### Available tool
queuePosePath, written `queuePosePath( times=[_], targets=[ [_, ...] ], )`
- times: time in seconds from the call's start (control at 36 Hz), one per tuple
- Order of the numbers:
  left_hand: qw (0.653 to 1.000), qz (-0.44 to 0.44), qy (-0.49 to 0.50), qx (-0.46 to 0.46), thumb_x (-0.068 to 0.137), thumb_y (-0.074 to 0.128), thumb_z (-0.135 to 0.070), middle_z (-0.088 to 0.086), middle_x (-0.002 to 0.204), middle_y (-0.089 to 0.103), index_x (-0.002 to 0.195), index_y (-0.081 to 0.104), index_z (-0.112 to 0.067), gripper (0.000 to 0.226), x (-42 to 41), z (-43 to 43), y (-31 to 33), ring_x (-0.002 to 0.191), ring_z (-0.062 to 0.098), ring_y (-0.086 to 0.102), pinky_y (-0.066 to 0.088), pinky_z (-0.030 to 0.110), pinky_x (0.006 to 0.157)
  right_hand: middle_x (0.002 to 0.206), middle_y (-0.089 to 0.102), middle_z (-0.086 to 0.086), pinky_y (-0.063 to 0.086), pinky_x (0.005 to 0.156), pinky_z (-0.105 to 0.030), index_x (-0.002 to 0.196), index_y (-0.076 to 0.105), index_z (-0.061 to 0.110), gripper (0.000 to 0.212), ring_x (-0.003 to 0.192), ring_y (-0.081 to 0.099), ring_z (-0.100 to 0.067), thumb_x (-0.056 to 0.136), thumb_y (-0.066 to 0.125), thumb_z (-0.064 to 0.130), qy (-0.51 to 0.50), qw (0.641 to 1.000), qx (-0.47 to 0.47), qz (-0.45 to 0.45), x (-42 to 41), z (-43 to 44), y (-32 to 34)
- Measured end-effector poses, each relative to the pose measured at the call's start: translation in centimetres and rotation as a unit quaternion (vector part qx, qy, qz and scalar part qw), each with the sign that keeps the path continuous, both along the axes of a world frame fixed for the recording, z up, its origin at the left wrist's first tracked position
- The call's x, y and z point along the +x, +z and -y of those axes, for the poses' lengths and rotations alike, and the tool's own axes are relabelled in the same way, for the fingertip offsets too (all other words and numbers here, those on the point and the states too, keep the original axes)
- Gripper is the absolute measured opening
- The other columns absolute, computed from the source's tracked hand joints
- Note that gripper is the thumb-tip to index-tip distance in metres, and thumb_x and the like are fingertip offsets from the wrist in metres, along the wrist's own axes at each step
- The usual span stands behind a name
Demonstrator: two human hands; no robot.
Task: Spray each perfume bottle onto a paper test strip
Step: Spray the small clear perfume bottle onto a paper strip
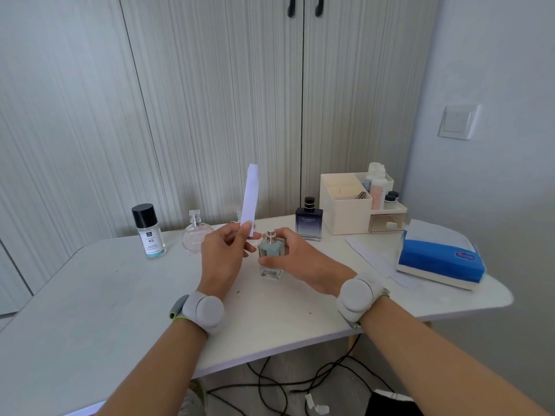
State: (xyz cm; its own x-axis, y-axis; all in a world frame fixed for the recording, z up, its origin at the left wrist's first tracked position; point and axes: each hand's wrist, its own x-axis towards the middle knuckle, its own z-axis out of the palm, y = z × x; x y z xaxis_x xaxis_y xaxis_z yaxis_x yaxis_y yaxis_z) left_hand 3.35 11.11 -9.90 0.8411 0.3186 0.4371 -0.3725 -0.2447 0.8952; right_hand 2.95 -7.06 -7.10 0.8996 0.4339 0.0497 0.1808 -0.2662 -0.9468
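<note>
My left hand [223,255] pinches the lower end of a white paper test strip [250,199], which stands upright above the table. My right hand [295,259] is wrapped around a square clear bottle of pale blue perfume [271,256] that stands on the white table [105,289]; its spray nozzle is bare and sits just right of the strip's lower end. A round pink perfume bottle [194,237] stands behind my left hand. A dark blue bottle with a black cap [309,222] is behind my right hand. A clear bottle marked 45 with a black cap [149,232] is at the far left.
A cream organiser box [345,211] with small containers stands at the back right. A blue tissue pack [440,262] and loose paper sheets [372,256] lie at the right edge. Cabinet doors rise right behind the table. Black cables [279,382] trail on the floor below the front edge.
</note>
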Motion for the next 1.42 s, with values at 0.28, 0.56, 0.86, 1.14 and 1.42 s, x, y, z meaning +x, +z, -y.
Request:
queuePosePath(
  times=[0.28,0.56,0.86,1.14,1.42],
  targets=[
    [1.000,-0.001,0.010,-0.023,0.107,0.066,-0.034,-0.005,0.087,0.084,0.101,0.078,-0.011,0.026,0.1,0.0,0.0,0.062,0.008,0.070,0.057,0.018,0.062,0.126,0.074,0.004,0.044,0.111,-0.038,0.141,0.052,0.023,0.063,0.127,0.064,-0.014,0.090,0.075,0.053,-0.028,0.988,0.145,0.034,1.1,2.9,3.0],
    [1.000,-0.008,0.001,-0.016,0.106,0.066,-0.037,-0.005,0.089,0.084,0.101,0.078,-0.013,0.027,0.1,-0.1,-0.1,0.062,0.009,0.070,0.057,0.019,0.063,0.114,0.075,0.005,0.052,0.097,-0.028,0.119,0.075,0.022,0.022,0.102,0.067,-0.010,0.097,0.073,0.019,-0.103,0.927,-0.197,0.302,3.2,5.1,0.0],
    [1.000,-0.005,0.003,-0.017,0.106,0.066,-0.036,-0.005,0.089,0.084,0.102,0.079,-0.012,0.028,0.0,-0.1,-0.1,0.062,0.008,0.070,0.057,0.019,0.063,0.105,0.075,0.006,0.056,0.095,-0.036,0.116,0.076,0.021,0.024,0.094,0.067,-0.009,0.092,0.079,0.021,-0.096,0.907,-0.230,0.339,3.3,4.5,-0.3],
    [1.000,-0.004,0.006,-0.017,0.106,0.067,-0.036,-0.006,0.088,0.084,0.102,0.079,-0.012,0.027,0.0,0.0,0.0,0.061,0.007,0.069,0.056,0.018,0.063,0.105,0.077,0.008,0.053,0.091,-0.015,0.116,0.077,0.014,0.023,0.099,0.071,-0.007,0.093,0.078,0.016,-0.064,0.913,0.003,0.403,0.7,3.0,3.8],
    [1.000,-0.002,0.006,-0.005,0.106,0.067,-0.035,-0.005,0.088,0.084,0.102,0.080,-0.009,0.029,0.0,-0.1,-0.1,0.063,0.009,0.071,0.058,0.021,0.064,0.105,0.069,0.020,0.048,0.092,-0.014,0.120,0.076,0.018,0.025,0.098,0.062,0.008,0.096,0.075,0.018,-0.040,0.883,-0.080,0.461,1.5,2.6,2.4]
  ],
)
